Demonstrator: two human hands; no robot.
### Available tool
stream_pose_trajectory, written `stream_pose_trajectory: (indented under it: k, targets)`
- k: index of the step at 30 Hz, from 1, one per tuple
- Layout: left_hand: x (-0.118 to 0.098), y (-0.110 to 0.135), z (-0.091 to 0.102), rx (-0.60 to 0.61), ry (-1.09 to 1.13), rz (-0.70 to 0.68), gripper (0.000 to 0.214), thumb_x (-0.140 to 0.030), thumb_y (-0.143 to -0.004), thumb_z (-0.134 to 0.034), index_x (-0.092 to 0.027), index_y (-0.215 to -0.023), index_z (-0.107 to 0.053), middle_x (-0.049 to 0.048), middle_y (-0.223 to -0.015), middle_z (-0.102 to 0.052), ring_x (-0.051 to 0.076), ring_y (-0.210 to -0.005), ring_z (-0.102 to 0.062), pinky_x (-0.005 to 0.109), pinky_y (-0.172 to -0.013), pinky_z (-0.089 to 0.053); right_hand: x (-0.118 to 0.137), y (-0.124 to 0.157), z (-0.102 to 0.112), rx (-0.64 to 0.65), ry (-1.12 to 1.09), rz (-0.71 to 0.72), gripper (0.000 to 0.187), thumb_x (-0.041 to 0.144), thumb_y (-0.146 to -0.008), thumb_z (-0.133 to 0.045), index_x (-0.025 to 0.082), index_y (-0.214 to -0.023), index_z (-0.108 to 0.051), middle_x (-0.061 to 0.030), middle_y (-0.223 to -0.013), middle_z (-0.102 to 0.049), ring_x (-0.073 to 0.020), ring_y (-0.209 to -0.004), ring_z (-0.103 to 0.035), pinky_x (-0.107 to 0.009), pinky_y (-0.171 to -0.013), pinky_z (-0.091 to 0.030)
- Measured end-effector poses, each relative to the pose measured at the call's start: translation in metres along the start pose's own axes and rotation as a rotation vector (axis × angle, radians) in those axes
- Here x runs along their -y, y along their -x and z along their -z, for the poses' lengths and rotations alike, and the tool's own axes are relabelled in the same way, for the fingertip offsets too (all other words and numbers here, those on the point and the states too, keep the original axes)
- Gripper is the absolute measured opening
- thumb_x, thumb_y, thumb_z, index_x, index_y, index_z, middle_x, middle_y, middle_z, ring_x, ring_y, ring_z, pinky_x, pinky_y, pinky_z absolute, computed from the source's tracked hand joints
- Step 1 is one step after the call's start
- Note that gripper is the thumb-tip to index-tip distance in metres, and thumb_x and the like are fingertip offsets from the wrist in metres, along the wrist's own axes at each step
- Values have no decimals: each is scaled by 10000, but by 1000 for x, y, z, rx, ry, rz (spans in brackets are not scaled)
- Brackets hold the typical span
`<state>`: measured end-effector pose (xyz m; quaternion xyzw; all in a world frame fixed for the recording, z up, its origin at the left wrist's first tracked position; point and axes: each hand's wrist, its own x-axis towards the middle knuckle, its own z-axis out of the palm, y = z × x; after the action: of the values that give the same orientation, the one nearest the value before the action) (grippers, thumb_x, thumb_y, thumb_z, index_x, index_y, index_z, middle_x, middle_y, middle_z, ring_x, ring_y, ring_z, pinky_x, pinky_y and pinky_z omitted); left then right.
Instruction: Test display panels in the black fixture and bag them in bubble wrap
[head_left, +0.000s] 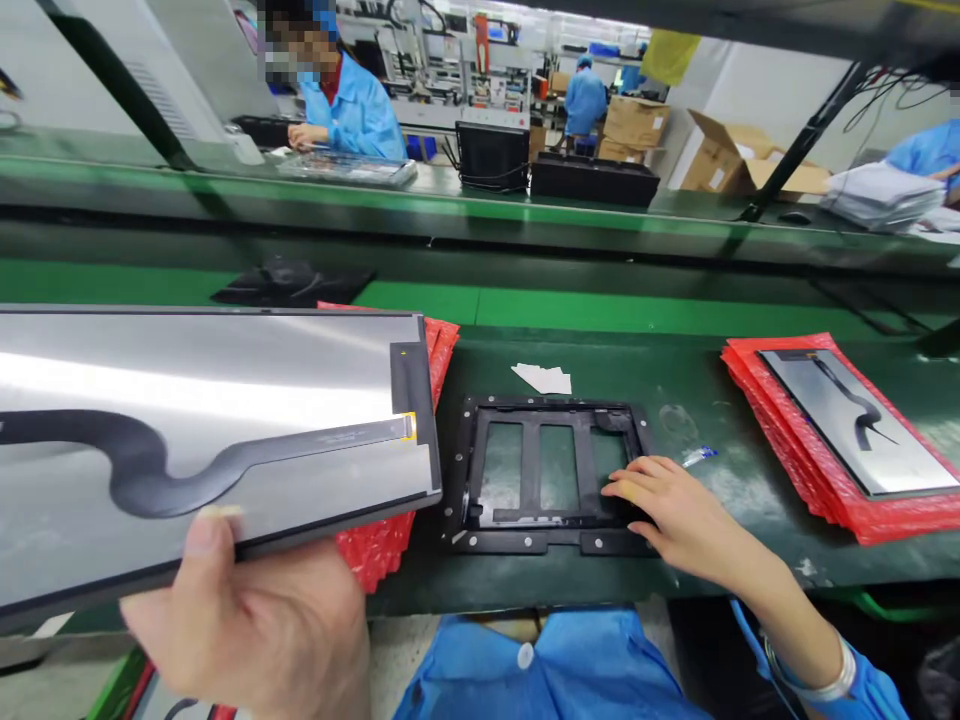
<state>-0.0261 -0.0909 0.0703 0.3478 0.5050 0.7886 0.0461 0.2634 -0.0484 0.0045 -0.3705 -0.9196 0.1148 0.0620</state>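
Observation:
My left hand (pixel 255 620) grips a display panel (pixel 300 380) by its lower edge, thumb on the silvery back, held up over the left side of the bench. A black flex cable (pixel 172 480) curves across that back to a yellow-edged connector at the right end. My right hand (pixel 675 510) rests at the right side of a black rectangular frame (pixel 529 541), fingers apart and touching it. That frame lies flat on the green bench and has two crossbars with gaps between. A wrist strap (pixel 844 670) is on my right wrist.
Red bubble-wrap sleeves (pixel 375 550) lie partly behind the held panel. At right, another panel (pixel 862 420) sits on stacked red sleeves (pixel 806 450). A white paper scrap (pixel 544 379) and a small blue-and-clear piece (pixel 700 457) lie near the frame. Across the bench, a co-worker (pixel 352 110) sits.

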Motion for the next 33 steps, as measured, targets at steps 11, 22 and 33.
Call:
stream_pose_trajectory:
  k: [11,22,33]
  targets:
    - [0,19,5,41,132,236,275,-258,-870,-542,-418,-1036,-691,-127,-1104,-718,237,-1277,-535,431,-1040,-522,5,1,0,35,81,35,417,-5,-716,-606,186,-1087,-635,-107,-1142,-674,-262,-972,-596,-470,-885,-481]
    - [4,25,5,62,102,282,272,-253,-880,-516,-425,-954,-713,-167,-1178,-681,243,-1344,-461,444,-1037,-515,7,6,-1,87,78,3,442,18,-755,-575,195,-1156,-636,-106,-1220,-656,-277,-1067,-590,-526,-945,-469]
    - [7,51,-10,90,300,666,320,-305,-723,-748,-257,-1037,-707,17,-1051,-737,264,-1125,-636,370,-969,-530,40,-18,18,-654,49,139,708,120,-906,-545,228,-1533,-234,-129,-1375,-556,-265,-1291,-501,-485,-1040,-440]
